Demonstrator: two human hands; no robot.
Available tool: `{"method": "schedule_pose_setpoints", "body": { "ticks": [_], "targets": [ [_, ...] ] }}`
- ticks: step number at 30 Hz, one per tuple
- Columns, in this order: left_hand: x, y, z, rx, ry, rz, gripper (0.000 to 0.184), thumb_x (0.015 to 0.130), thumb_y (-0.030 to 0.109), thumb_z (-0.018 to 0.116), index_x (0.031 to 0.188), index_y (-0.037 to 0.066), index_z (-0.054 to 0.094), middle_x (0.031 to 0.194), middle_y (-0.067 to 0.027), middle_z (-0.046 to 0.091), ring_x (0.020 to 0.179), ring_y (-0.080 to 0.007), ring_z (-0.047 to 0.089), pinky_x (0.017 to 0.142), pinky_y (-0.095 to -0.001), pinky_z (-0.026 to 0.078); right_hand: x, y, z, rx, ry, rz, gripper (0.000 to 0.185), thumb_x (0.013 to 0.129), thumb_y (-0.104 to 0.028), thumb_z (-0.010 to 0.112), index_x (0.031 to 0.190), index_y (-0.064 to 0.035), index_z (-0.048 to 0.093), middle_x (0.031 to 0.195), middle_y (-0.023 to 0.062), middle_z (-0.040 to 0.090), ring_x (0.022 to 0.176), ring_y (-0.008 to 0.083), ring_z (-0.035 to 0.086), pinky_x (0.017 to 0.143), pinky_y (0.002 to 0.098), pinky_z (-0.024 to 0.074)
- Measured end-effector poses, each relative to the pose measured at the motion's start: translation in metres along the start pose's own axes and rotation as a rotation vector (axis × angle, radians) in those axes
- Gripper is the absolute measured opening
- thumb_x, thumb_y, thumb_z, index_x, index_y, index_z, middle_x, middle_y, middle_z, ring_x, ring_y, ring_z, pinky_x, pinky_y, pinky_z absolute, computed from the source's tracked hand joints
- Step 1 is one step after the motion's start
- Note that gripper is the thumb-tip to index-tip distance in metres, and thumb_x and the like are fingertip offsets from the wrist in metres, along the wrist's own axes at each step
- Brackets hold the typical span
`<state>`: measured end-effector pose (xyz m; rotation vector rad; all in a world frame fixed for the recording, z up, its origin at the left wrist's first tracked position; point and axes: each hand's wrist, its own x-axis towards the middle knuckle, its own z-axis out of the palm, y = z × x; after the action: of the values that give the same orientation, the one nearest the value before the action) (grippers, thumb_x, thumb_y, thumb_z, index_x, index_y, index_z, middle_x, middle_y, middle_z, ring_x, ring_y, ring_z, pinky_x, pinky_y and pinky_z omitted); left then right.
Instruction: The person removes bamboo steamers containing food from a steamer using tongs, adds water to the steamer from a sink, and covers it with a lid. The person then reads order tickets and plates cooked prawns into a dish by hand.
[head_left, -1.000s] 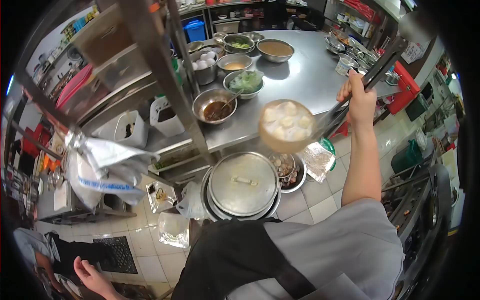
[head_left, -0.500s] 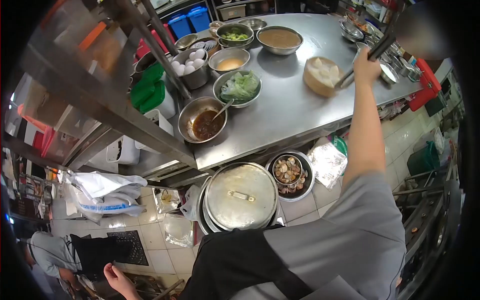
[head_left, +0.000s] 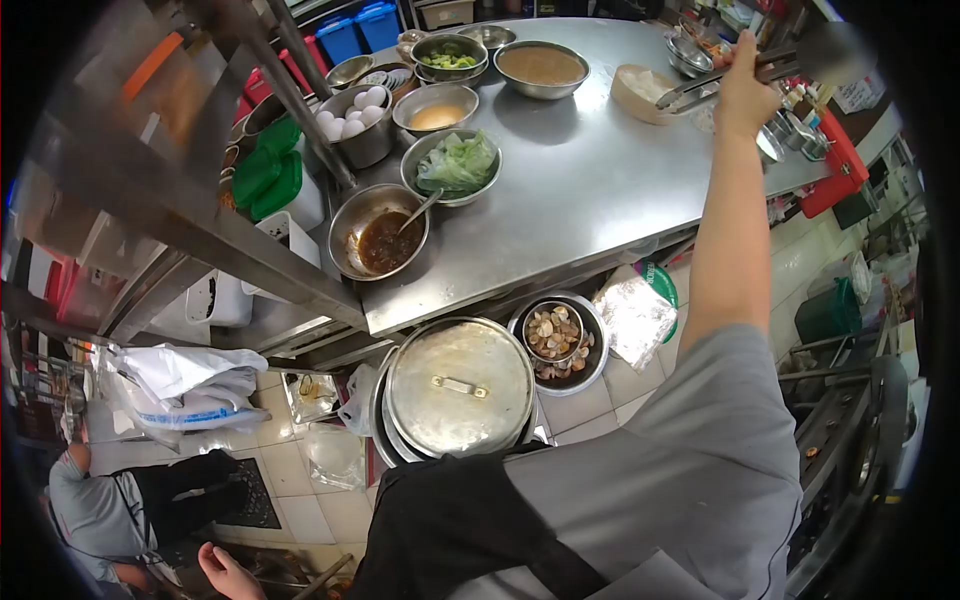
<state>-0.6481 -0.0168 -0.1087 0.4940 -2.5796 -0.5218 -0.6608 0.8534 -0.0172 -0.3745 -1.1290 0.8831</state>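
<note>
"Centre the clock on the middle of the view. What's nearest?"

"The left hand (head_left: 228,573), between seven and eight: fingers loosely curled, partly unfolded, nothing seen in it."

"Beyond that?"

"A lidded pot (head_left: 430,420) at six and a steel bowl (head_left: 602,358) of clams (head_left: 552,332) at four, both below the tabletop (head_left: 560,200)."

"And on it?"

"A sauce bowl (head_left: 345,235) at ten, its spoon (head_left: 418,212) leaning handle-up, probably for easy grabbing. Lettuce (head_left: 455,160) sits near twelve; keeping bowls along that side likely leaves the middle free."

"The right hand (head_left: 747,95)?"

"At two, arm stretched out, fingers wrapped firmly around long tongs (head_left: 693,87). Their tips meet the near right rim of a round steamer basket (head_left: 635,105) at one, probably to spare the fingers from heat."

"Is the basket resting?"

"Seemingly on the tabletop's far part, though I can't confirm contact. The pale pieces inside look like dumplings (head_left: 648,82)."
</note>
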Motion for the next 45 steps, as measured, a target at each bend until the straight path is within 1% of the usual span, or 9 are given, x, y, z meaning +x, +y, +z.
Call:
{"method": "schedule_pose_setpoints", "body": {
  "ticks": [3, 8, 14, 20, 25, 26, 27, 34, 45],
  "targets": [
    [0.025, -0.060, 0.011, -0.278, -0.078, 0.109, 0.021, 0.099, 0.010, 0.053, 0.115, -0.003, 0.056, 0.111, -0.0078, 0.059, 0.104, -0.0154, 0.055, 0.095, -0.0280, 0.042, -0.007, -0.069, 0.015, 0.171, -0.277, 0.027, 0.030, 0.093, -0.029, 0.066, 0.085, -0.0005, 0.063, 0.069, 0.0099, 0.063, 0.063, 0.0225, 0.064, 0.071, 0.0374, 0.0541],
    [-0.007, 0.041, -0.021, -0.149, -0.123, -0.138, 0.031, 0.091, 0.017, 0.062, 0.119, 0.003, 0.063, 0.114, -0.0124, 0.067, 0.103, -0.0208, 0.063, 0.091, -0.0315, 0.049, -0.117, -0.176, 0.061, 0.842, -1.025, 0.240, 0.031, 0.092, -0.027, 0.064, 0.077, 0.0003, 0.058, 0.064, 0.0095, 0.061, 0.058, 0.0211, 0.063, 0.053, 0.0343, 0.0505],
    [-0.054, -0.064, -0.019, -0.272, 0.019, 0.151, 0.018, 0.086, 0.013, 0.062, 0.102, 0.004, 0.062, 0.087, -0.0120, 0.061, 0.077, -0.0224, 0.063, 0.070, -0.0326, 0.052, -0.276, -0.238, 0.106, 1.340, -1.678, 0.126, 0.039, 0.091, -0.026, 0.065, 0.065, 0.0000, 0.051, 0.057, 0.0140, 0.054, 0.051, 0.0275, 0.059, 0.050, 0.0434, 0.0540],
    [-0.097, -0.137, -0.112, -0.299, 0.158, -0.142, 0.018, 0.087, 0.014, 0.062, 0.101, 0.004, 0.060, 0.081, -0.0065, 0.057, 0.068, -0.0168, 0.056, 0.063, -0.0310, 0.048, -0.424, -0.351, 0.177, 1.772, -1.761, 0.298, 0.036, 0.091, -0.021, 0.063, 0.065, 0.0012, 0.050, 0.057, 0.0137, 0.054, 0.050, 0.0272, 0.057, 0.053, 0.0425, 0.0553],
    [-0.067, -0.205, -0.251, -0.070, 0.470, -0.010, 0.010, 0.087, 0.012, 0.060, 0.093, 0.005, 0.062, 0.078, -0.0071, 0.059, 0.068, -0.0180, 0.058, 0.062, -0.0311, 0.048, -0.545, -0.465, 0.231, 1.991, -2.056, 0.503, 0.032, 0.095, -0.021, 0.054, 0.066, -0.0072, 0.047, 0.061, 0.0066, 0.047, 0.058, 0.0193, 0.051, 0.062, 0.0366, 0.0475],
    [-0.064, -0.211, -0.296, -0.079, 0.510, -0.043, 0.014, 0.085, 0.018, 0.060, 0.089, 0.004, 0.061, 0.085, -0.0135, 0.062, 0.078, -0.0313, 0.062, 0.070, -0.0395, 0.050, -0.571, -0.489, 0.236, 2.000, -2.116, 0.547, 0.031, 0.096, -0.021, 0.052, 0.068, -0.0092, 0.046, 0.063, 0.0047, 0.045, 0.060, 0.0176, 0.049, 0.064, 0.0344, 0.0446],
    [-0.066, -0.222, -0.338, -0.002, 0.614, -0.025, 0.011, 0.087, 0.014, 0.061, 0.090, 0.004, 0.064, 0.078, -0.0058, 0.064, 0.071, -0.0128, 0.060, 0.065, -0.0288, 0.049, -0.595, -0.514, 0.237, 2.008, -2.172, 0.588, 0.030, 0.097, -0.021, 0.050, 0.069, -0.0113, 0.044, 0.066, 0.0028, 0.043, 0.063, 0.0159, 0.048, 0.067, 0.0323, 0.0416],
    [-0.136, -0.187, -0.537, 0.592, 0.779, -0.456, 0.027, 0.096, 0.022, 0.053, 0.110, 0.001, 0.064, 0.090, -0.0057, 0.065, 0.082, -0.0115, 0.060, 0.073, -0.0252, 0.050, -0.724, -0.670, 0.202, 2.208, -1.999, 1.013, 0.026, 0.090, -0.022, 0.060, 0.075, -0.0132, 0.041, 0.071, 0.0002, 0.040, 0.064, 0.0126, 0.042, 0.069, 0.0283, 0.0380],
    [-0.224, -0.167, -0.486, 0.538, 0.918, -0.766, 0.032, 0.091, 0.021, 0.061, 0.110, -0.005, 0.062, 0.093, -0.0038, 0.062, 0.084, -0.0090, 0.054, 0.075, -0.0219, 0.042, -0.876, -0.770, 0.272, 2.469, -2.068, 1.513, 0.038, 0.086, -0.018, 0.060, 0.109, 0.0115, 0.050, 0.106, 0.0186, 0.051, 0.102, 0.0334, 0.047, 0.103, 0.0497, 0.0309]
  ]
}}
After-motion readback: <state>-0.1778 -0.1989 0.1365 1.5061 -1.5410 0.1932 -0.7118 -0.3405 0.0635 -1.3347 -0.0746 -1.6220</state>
